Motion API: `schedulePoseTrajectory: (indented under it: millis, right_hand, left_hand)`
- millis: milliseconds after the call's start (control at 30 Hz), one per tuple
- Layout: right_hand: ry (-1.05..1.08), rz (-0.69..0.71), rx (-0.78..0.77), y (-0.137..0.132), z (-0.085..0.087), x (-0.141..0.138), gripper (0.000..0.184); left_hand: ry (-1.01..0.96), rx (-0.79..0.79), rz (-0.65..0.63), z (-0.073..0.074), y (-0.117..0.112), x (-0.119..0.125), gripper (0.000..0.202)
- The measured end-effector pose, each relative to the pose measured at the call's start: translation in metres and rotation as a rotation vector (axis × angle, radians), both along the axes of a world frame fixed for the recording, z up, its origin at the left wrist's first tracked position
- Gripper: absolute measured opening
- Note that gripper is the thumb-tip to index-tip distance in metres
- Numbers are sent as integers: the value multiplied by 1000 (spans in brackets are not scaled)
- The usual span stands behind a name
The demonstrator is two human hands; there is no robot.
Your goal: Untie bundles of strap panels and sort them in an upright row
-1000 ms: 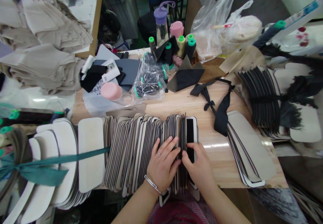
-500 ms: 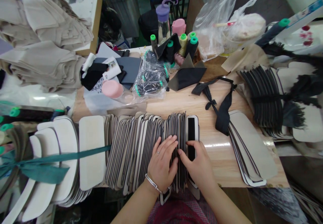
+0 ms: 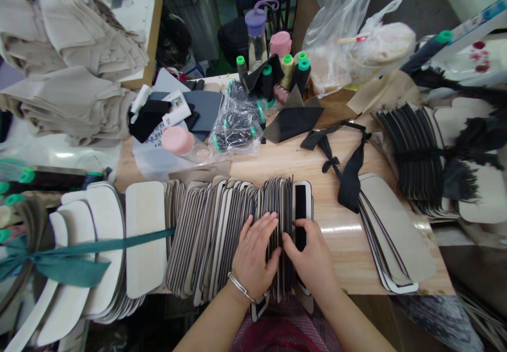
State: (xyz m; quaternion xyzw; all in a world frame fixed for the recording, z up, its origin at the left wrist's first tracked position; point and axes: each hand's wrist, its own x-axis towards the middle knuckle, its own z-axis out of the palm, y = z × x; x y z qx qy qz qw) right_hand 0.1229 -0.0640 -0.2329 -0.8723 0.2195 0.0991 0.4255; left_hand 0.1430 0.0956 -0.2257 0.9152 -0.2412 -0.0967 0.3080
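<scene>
A long row of thin beige, grey and dark-edged panels stands on edge along the table's front. My left hand rests over the row near its right end, fingers stretched out flat and the thumb against the edges. At the right end, my right hand has its thumb among the last dark-edged panels and its fingers bent on the far side, holding a few between them. Beside those fingers leans a white-rimmed panel with a black middle. The right hand's other fingertips are hidden.
Panels tied with a green strip lie left. On the right are loose beige panels, a black fabric strip and a black-tied bundle. Behind stand thread cones, bagged spools and a purple-lidded bottle.
My right thumb has shifted slightly to the right across the panel edges. My left hand stays nearly where it was.
</scene>
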Motion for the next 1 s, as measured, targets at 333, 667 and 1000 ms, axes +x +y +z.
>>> schedulePoseTrajectory:
  millis: [333, 667, 1000]
  right_hand:
    - [50, -19, -12, 0, -1, 3, 30]
    - [49, -9, -2, 0, 1, 4, 29]
    - [-6, 25, -36, 1, -3, 3, 38]
  left_hand:
    - [-2, -21, 17, -2, 2, 0, 56]
    - [-44, -32, -6, -6, 6, 1, 37]
    - [-21, -24, -25, 1, 6, 1, 38]
